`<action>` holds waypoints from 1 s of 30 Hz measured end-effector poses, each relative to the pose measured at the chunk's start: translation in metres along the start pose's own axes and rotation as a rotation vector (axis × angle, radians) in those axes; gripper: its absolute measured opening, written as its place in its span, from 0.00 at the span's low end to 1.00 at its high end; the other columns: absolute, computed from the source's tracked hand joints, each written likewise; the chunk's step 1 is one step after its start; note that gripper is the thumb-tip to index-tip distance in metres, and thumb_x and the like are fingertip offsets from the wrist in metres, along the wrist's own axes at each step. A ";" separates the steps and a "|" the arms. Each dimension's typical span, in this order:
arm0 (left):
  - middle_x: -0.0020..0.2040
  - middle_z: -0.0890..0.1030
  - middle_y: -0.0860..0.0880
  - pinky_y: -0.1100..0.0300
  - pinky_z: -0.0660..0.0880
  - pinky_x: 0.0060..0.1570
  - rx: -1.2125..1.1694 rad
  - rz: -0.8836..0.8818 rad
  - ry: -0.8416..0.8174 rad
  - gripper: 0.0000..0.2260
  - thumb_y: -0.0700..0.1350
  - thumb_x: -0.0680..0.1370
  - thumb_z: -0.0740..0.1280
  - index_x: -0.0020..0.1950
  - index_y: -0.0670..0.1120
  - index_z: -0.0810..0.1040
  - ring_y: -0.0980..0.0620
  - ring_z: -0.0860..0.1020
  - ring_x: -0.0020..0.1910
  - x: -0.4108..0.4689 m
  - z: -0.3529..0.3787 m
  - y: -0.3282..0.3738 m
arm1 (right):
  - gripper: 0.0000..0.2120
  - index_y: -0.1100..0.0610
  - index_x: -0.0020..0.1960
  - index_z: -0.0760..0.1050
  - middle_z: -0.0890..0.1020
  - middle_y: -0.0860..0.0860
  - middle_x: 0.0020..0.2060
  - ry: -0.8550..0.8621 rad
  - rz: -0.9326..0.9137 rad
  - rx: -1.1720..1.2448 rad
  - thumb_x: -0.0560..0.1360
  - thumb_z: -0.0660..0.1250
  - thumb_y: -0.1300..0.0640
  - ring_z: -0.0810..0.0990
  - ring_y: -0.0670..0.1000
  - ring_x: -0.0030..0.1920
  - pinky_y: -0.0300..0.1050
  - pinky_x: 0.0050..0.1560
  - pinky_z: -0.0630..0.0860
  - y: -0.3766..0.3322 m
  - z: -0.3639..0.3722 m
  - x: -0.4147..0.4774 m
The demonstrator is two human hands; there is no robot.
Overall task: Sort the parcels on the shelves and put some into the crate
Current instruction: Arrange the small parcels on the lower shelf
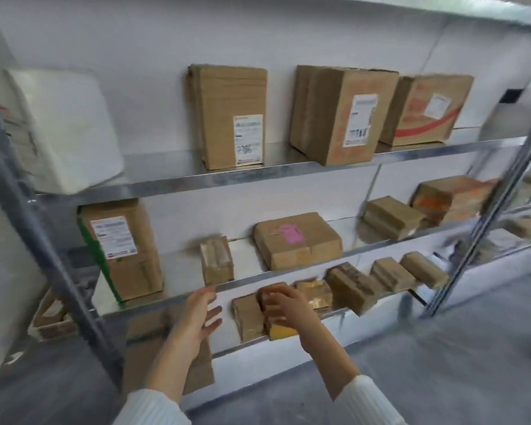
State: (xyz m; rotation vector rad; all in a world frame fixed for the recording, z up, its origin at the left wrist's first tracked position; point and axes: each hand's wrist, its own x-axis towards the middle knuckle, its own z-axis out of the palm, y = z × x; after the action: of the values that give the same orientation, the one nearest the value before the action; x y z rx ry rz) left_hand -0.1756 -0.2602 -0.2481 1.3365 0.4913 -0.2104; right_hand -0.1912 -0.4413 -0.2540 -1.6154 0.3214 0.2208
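Note:
A metal shelf rack [196, 179] holds cardboard parcels on three levels. On the lowest visible level, my right hand [285, 308] grips a small brown parcel [276, 328] standing beside another small parcel [247, 317]. My left hand [200, 317] hovers open just left of them, fingers spread, holding nothing. More small parcels [350, 286] line the same level to the right. The middle level carries a flat box with a pink label [298, 240] and a small taped box [216, 260]. The frame is blurred by motion.
The top level holds a white padded parcel [65, 130] and three upright cartons [233, 115]. A tall carton with green tape [123, 250] stands at middle left. A low box with items [49, 317] sits on the floor at left. Grey floor [442, 363] spreads to the right.

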 end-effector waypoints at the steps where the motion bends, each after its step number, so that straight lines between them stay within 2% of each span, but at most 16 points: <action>1: 0.59 0.76 0.45 0.49 0.73 0.57 0.009 -0.010 -0.016 0.09 0.43 0.81 0.62 0.61 0.45 0.74 0.43 0.76 0.58 -0.002 0.024 -0.006 | 0.08 0.56 0.52 0.77 0.81 0.53 0.44 0.019 0.004 -0.002 0.79 0.59 0.61 0.79 0.50 0.39 0.40 0.38 0.74 0.002 -0.026 -0.001; 2: 0.59 0.77 0.44 0.49 0.74 0.56 0.023 -0.015 -0.027 0.09 0.43 0.80 0.63 0.60 0.45 0.74 0.43 0.76 0.58 -0.005 0.047 -0.012 | 0.08 0.56 0.52 0.77 0.82 0.54 0.46 0.032 0.011 -0.005 0.80 0.59 0.61 0.80 0.51 0.41 0.42 0.41 0.76 0.003 -0.052 -0.002; 4: 0.54 0.79 0.45 0.53 0.75 0.49 0.071 -0.032 -0.071 0.09 0.45 0.80 0.64 0.59 0.46 0.75 0.45 0.78 0.51 -0.008 0.093 -0.026 | 0.10 0.57 0.55 0.77 0.83 0.57 0.50 0.066 0.024 0.012 0.80 0.58 0.61 0.82 0.53 0.45 0.46 0.49 0.79 0.006 -0.101 -0.003; 5: 0.51 0.79 0.46 0.55 0.75 0.44 0.090 -0.044 -0.093 0.08 0.46 0.80 0.64 0.58 0.47 0.75 0.47 0.78 0.48 -0.012 0.116 -0.032 | 0.10 0.58 0.56 0.78 0.83 0.58 0.50 0.083 0.025 0.024 0.80 0.58 0.61 0.82 0.53 0.45 0.45 0.48 0.79 0.008 -0.125 -0.004; 7: 0.51 0.81 0.46 0.56 0.77 0.38 0.099 -0.064 -0.143 0.11 0.48 0.79 0.65 0.60 0.47 0.76 0.47 0.80 0.48 -0.013 0.154 -0.045 | 0.10 0.58 0.54 0.77 0.82 0.56 0.46 0.109 0.012 0.036 0.80 0.57 0.62 0.81 0.51 0.41 0.39 0.40 0.77 0.013 -0.168 -0.005; 9: 0.52 0.81 0.46 0.54 0.79 0.40 0.104 -0.086 -0.163 0.11 0.47 0.78 0.67 0.59 0.48 0.78 0.45 0.80 0.53 -0.012 0.191 -0.056 | 0.10 0.56 0.55 0.77 0.82 0.54 0.44 0.138 0.026 0.038 0.80 0.58 0.62 0.81 0.51 0.41 0.41 0.44 0.77 0.020 -0.206 -0.004; 11: 0.49 0.80 0.46 0.53 0.77 0.44 0.139 -0.098 -0.159 0.04 0.44 0.78 0.66 0.52 0.48 0.78 0.45 0.79 0.51 -0.015 0.220 -0.063 | 0.10 0.56 0.55 0.77 0.82 0.53 0.45 0.157 0.059 0.059 0.80 0.57 0.61 0.81 0.51 0.44 0.45 0.49 0.76 0.027 -0.235 -0.001; 13: 0.46 0.79 0.45 0.50 0.76 0.52 0.191 -0.098 -0.182 0.05 0.42 0.80 0.63 0.46 0.49 0.76 0.46 0.78 0.47 -0.017 0.249 -0.068 | 0.10 0.57 0.55 0.77 0.82 0.52 0.45 0.170 0.083 0.076 0.81 0.57 0.61 0.81 0.52 0.45 0.43 0.46 0.75 0.036 -0.263 0.005; 15: 0.45 0.81 0.45 0.48 0.75 0.57 0.197 -0.108 -0.202 0.05 0.41 0.79 0.63 0.47 0.48 0.78 0.47 0.79 0.46 -0.011 0.274 -0.076 | 0.11 0.58 0.58 0.77 0.82 0.53 0.46 0.192 0.107 0.094 0.81 0.57 0.60 0.81 0.52 0.45 0.41 0.43 0.75 0.043 -0.286 0.012; 18: 0.50 0.81 0.46 0.49 0.78 0.53 0.212 -0.113 -0.226 0.06 0.43 0.79 0.64 0.54 0.47 0.79 0.47 0.81 0.49 0.011 0.307 -0.089 | 0.11 0.57 0.58 0.77 0.83 0.55 0.50 0.218 0.145 0.121 0.80 0.58 0.60 0.82 0.52 0.45 0.42 0.45 0.76 0.055 -0.315 0.030; 21: 0.52 0.81 0.47 0.54 0.79 0.43 0.223 -0.142 -0.244 0.06 0.44 0.79 0.65 0.54 0.48 0.78 0.47 0.80 0.51 0.034 0.343 -0.097 | 0.11 0.57 0.57 0.77 0.83 0.54 0.50 0.236 0.154 0.127 0.80 0.58 0.59 0.83 0.51 0.45 0.43 0.46 0.77 0.063 -0.337 0.050; 23: 0.53 0.81 0.44 0.55 0.79 0.39 0.213 -0.162 -0.238 0.08 0.45 0.77 0.68 0.55 0.47 0.78 0.46 0.81 0.51 0.056 0.372 -0.100 | 0.11 0.56 0.57 0.77 0.82 0.53 0.49 0.250 0.170 0.114 0.80 0.58 0.60 0.82 0.51 0.43 0.42 0.45 0.76 0.062 -0.354 0.070; 25: 0.53 0.83 0.43 0.53 0.80 0.41 0.204 -0.170 -0.261 0.11 0.46 0.75 0.70 0.57 0.48 0.78 0.45 0.82 0.51 0.083 0.403 -0.100 | 0.10 0.57 0.55 0.76 0.81 0.52 0.45 0.267 0.170 0.102 0.79 0.58 0.61 0.80 0.49 0.40 0.40 0.42 0.73 0.055 -0.374 0.094; 27: 0.50 0.83 0.43 0.51 0.80 0.47 0.180 -0.196 -0.281 0.10 0.44 0.76 0.69 0.56 0.47 0.80 0.46 0.81 0.49 0.107 0.436 -0.093 | 0.10 0.57 0.54 0.76 0.80 0.51 0.42 0.286 0.179 0.100 0.79 0.58 0.62 0.79 0.48 0.38 0.40 0.40 0.71 0.045 -0.396 0.122; 30: 0.44 0.80 0.45 0.56 0.75 0.40 0.210 -0.176 -0.280 0.06 0.43 0.79 0.65 0.55 0.45 0.78 0.47 0.78 0.45 0.136 0.483 -0.076 | 0.11 0.56 0.55 0.77 0.81 0.51 0.44 0.300 0.179 0.079 0.80 0.57 0.61 0.80 0.49 0.41 0.41 0.43 0.73 0.025 -0.431 0.162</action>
State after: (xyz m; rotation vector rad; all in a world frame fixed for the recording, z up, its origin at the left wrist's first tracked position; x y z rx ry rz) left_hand 0.0186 -0.7252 -0.3045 1.4402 0.3561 -0.6000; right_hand -0.0691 -0.8834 -0.3007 -1.5416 0.6989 0.0994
